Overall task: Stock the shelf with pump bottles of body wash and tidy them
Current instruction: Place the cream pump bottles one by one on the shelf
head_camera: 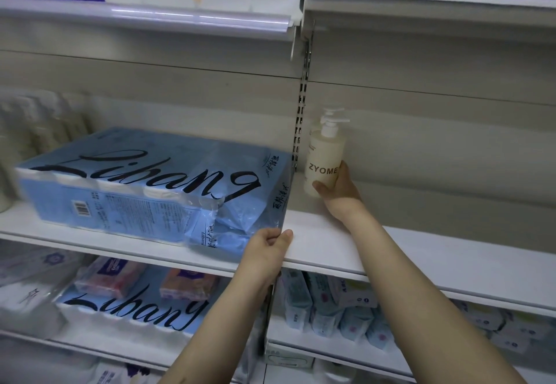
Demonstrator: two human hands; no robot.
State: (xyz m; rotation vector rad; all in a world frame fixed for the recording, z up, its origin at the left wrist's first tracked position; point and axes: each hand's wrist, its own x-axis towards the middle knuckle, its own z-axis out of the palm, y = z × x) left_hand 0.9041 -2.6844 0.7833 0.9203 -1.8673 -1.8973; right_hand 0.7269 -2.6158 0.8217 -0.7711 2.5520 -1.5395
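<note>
Left hand (269,248) at front edge of white metal shelf (406,251), fingers curled, pinching wrap corner of blue plastic-wrapped Libang tissue pack (144,179). Farther back, right hand (338,191) grips lower body of cream ZYOME pump bottle (326,155), upright near shelf's back left corner, beside slotted metal post (301,131).

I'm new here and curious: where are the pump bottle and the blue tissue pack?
pump bottle (322,170): head view, on its label.
blue tissue pack (150,173): head view, on its printed top.
</note>
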